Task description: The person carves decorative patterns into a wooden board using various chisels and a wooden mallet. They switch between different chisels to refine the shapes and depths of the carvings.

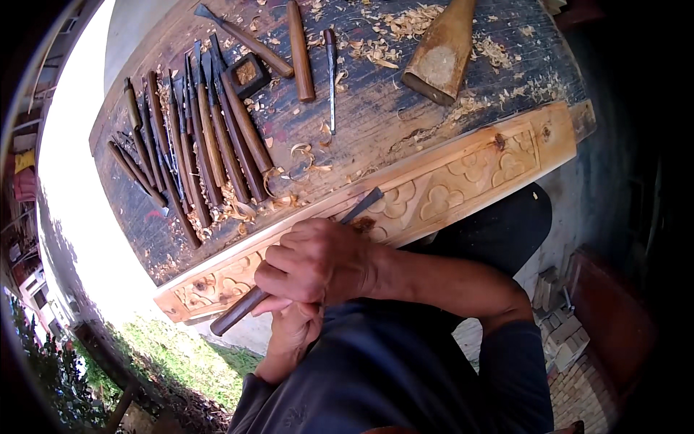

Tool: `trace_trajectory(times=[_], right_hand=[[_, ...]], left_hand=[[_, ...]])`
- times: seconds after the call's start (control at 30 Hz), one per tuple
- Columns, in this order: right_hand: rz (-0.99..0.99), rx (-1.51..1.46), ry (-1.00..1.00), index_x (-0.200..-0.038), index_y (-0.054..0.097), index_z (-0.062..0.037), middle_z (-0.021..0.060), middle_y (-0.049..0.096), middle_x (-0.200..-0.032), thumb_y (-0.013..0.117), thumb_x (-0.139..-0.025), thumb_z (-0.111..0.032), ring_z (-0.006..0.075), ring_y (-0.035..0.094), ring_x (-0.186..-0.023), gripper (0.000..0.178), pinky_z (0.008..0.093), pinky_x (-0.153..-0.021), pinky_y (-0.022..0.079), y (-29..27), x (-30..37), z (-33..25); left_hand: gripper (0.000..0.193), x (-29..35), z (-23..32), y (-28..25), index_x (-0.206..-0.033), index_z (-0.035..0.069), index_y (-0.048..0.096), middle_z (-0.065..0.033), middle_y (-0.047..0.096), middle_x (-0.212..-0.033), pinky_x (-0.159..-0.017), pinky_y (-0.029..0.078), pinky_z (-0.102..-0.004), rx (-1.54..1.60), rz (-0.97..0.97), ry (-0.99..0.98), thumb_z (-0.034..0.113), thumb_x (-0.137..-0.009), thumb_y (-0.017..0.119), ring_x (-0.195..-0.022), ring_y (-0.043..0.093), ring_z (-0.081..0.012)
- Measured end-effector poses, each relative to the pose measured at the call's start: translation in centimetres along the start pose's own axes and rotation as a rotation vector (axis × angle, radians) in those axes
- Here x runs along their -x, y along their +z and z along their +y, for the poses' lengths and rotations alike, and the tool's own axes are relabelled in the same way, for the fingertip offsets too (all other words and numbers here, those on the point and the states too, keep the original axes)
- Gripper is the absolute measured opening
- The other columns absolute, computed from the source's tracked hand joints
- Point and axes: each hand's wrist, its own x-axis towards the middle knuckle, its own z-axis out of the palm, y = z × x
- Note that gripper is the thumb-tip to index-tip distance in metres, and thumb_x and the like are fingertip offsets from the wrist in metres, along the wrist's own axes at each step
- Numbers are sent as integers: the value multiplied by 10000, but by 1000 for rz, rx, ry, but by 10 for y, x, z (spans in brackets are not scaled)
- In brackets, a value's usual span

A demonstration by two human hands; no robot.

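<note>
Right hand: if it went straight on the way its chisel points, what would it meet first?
With its chisel leading, the right hand would likely meet the plain far border of the carved wooden board first, though depth is unclear: the blade might pass just above it.

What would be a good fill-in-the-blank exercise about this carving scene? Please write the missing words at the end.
1. The right hand grips a chisel whose blade points toward the picture's upper ____.
2. The carved board is made of ____.
3. The long row of tools lies on the ____ side of the workbench in the picture.

Missing words: right; wood; left.
</note>
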Motion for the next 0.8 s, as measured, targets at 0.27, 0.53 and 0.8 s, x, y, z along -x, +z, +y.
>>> trace_trajectory(times=[0.27,0.53,0.8], right_hand=[[-14,2,51,-757,541,-137,25,519,-714,866,-819,-427,202,600,-589,440,358,-528,473,0,-1,1],[-19,152,28,-764,551,-125,13,518,-695,861,-801,-381,194,618,-596,404,341,-543,478,-12,-4,-12],[296,420,363,-821,589,-38,82,578,-721,817,-909,-261,212,601,-617,331,341,-569,468,-136,-26,-19]], left_hand=[[605,-5,0,-8,-1390,144,597,37,637,-1243,-1043,495,-326,82,46,-51,328,-912,918,-1180,602,-113],[861,1,-14,2,-1535,141,486,0,611,-1382,-1164,439,-382,28,66,70,473,-872,921,-1360,550,-175],[770,-18,-7,38,-1449,-56,557,-172,732,-1280,-1029,549,-386,-398,-182,439,287,-880,946,-1160,729,-246]])
